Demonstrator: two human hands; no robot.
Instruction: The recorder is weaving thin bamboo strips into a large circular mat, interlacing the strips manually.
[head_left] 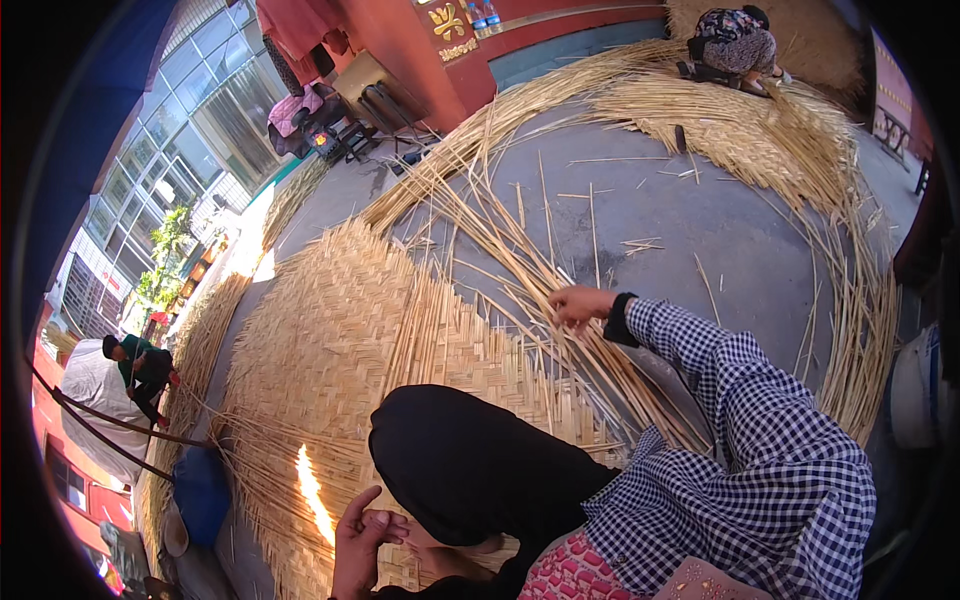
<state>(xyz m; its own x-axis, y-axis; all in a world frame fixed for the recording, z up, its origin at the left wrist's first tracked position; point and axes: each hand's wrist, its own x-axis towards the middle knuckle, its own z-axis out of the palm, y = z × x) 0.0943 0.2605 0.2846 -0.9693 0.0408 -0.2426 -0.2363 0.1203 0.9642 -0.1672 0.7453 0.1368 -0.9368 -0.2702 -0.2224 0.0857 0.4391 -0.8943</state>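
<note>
A large mat [320, 330] of flat golden reed strips, woven in a herringbone pattern, spreads under and in front of me. My left hand [362, 545] is raised above its near part, fingers apart and holding nothing. Along the mat's right edge lies a long bundle of loose reed strips [620, 375]. On that bundle rests my right hand [583, 307], its fingers bent down around some strips; how many it grips I cannot make out. Loose strip ends [430, 320] stick out of the weave. My bent knee [460, 450] in black trousers hides part of the mat.
One person [740, 45] crouches at the far right by a broad reed spread [750, 140]; another person [145, 370] sits at the left. Single strips [592, 235] lie on the grey floor [660, 225]. A chair with clothing [310, 115] stands behind, a blue object [200, 495] at the left.
</note>
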